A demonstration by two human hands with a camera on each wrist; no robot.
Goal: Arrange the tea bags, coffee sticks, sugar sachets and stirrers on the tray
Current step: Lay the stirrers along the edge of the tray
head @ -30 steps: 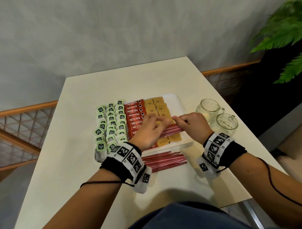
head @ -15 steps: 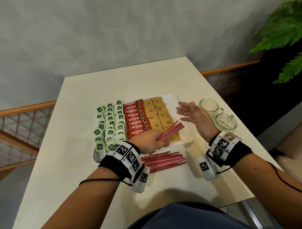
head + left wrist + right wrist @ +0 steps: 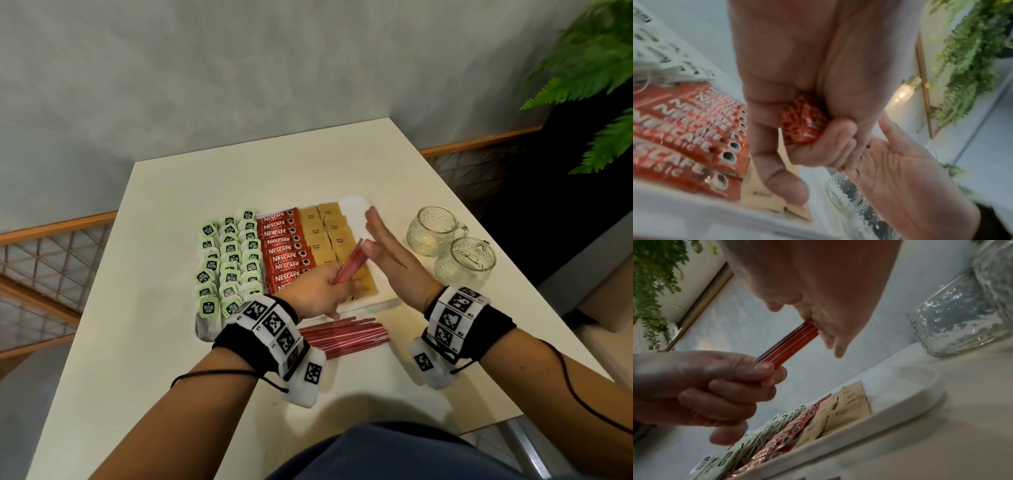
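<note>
Head view: left hand point(image 3: 317, 289) is gripping a bundle of red stirrers point(image 3: 351, 265) over the tray point(image 3: 356, 205), while right hand point(image 3: 390, 260), fingers straight and together, is pressing its palm against their ends. Left wrist view, blurred: curled fingers point(image 3: 838, 138) are probably enclosing the bundle. Right wrist view: sugar sachets point(image 3: 842, 412) are lying in the tray below
</note>
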